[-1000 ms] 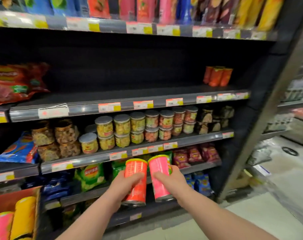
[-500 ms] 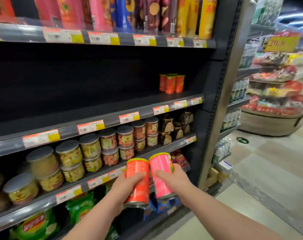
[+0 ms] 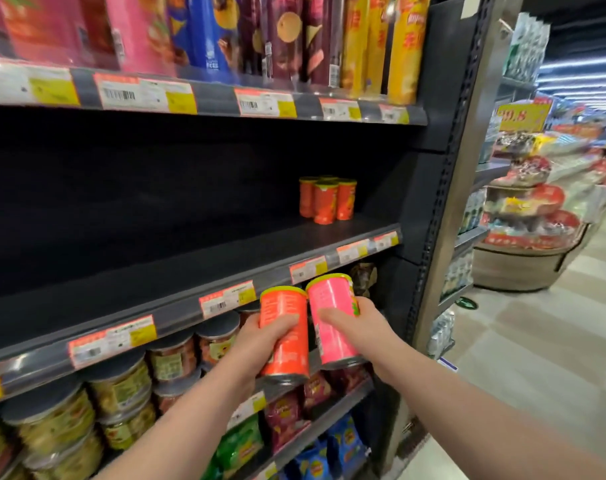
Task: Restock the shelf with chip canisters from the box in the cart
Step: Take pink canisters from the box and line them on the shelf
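Lifted nearer shelf (image 3: 225, 265), left grip (image 3: 260, 341) clasps one orange canister (image 3: 287, 355), right grip (image 3: 362, 329) one pink canister (image 3: 331, 299)

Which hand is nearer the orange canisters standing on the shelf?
Right. Right hand, gripping the pink canister, is below the shelved canisters; left hand, gripping the orange canister, is below and further left.

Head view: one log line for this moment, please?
left hand grips orange canister | right hand grips pink canister | shelf holds shelved canisters

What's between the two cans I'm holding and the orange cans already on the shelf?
Head view: just the price-tag rail and bare shelf; nothing else.
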Tool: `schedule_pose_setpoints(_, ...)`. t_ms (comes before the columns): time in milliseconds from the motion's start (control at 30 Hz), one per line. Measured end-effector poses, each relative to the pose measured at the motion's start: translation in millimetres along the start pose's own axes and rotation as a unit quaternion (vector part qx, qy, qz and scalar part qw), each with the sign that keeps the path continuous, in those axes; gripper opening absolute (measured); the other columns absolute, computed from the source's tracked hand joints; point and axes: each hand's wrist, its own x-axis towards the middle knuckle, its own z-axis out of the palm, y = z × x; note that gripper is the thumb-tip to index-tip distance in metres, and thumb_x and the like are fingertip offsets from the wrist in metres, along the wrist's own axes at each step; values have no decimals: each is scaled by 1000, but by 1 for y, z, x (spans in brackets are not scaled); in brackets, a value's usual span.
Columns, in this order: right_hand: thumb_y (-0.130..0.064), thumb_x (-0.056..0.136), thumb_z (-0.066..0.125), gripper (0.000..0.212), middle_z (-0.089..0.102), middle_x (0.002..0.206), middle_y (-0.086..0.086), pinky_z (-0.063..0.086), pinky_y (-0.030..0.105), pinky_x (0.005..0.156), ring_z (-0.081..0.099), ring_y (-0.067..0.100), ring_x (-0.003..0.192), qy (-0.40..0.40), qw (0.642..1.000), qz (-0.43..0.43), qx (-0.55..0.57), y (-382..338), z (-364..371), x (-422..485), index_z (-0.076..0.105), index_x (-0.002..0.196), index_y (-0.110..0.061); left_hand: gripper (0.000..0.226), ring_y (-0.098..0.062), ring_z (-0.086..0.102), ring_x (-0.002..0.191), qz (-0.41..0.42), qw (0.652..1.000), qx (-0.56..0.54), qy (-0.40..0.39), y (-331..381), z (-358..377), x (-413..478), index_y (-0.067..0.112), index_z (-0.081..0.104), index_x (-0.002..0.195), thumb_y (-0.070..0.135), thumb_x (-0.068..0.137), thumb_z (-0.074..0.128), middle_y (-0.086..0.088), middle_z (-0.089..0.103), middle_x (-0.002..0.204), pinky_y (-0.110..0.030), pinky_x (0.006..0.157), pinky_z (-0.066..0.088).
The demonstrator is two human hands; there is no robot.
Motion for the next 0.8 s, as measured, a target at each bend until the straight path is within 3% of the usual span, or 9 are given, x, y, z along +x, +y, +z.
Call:
schedule_pose_setpoints(133, -38, 79, 71, 57, 61, 112, 4, 55, 34, 76, 65, 20, 94, -4, 1000, -4, -11, -11, -6, 28, 40, 124, -19, 61, -30, 69, 89, 4, 1000, -12, 0, 14, 4, 20, 21, 46, 125, 38, 75, 75, -12, 68, 105, -43, 80, 56)
schedule_pose_setpoints(267, -37, 80, 70, 62, 62, 113, 5, 55, 31, 69, 66, 20, 94, -26, 1000, -17, 2, -23, -10, 57, 41, 132, -17, 55, -28, 69, 87, 11, 1000, -19, -8, 31, 8, 35, 23, 45, 124, 38, 78, 73, -10, 68, 104, -38, 72, 56)
schedule_pose_setpoints(467, -31, 86, 66, 46, 61, 104, 2, 49, 24, 61, 63, 14, 87, -68, 996, -47, 36, -46, -14, 110, 43, 124, -19, 46, -21, 66, 83, 60, 997, -22, 42, 59, 18, 58, 25, 43, 120, 35, 83, 68, -6, 64, 102, -30, 61, 52)
schedule_pose_setpoints(533, -32, 87, 65, 44, 59, 99, -1, 46, 23, 59, 60, 11, 82, -71, 995, -65, 34, -54, -16, 133, 40, 121, -19, 45, -21, 67, 86, 82, 994, -21, 65, 69, 21, 68, 24, 45, 120, 36, 83, 67, -5, 65, 103, -33, 66, 54)
schedule_pose_setpoints(633, -36, 85, 66, 52, 59, 108, 2, 48, 27, 65, 61, 16, 90, -71, 993, -86, 22, -67, -21, 168, 41, 127, -19, 45, -24, 67, 91, 104, 989, -30, 98, 84, 26, 86, 25, 47, 120, 38, 82, 67, -6, 66, 105, -41, 80, 55)
schedule_pose_setpoints(800, -32, 81, 70, 55, 59, 108, 3, 48, 29, 68, 61, 19, 93, -84, 990, -116, 6, -83, -28, 228, 44, 127, -15, 35, -26, 68, 92, 139, 979, -55, 141, 103, 41, 117, 25, 51, 113, 35, 83, 67, -8, 68, 105, -43, 80, 55)
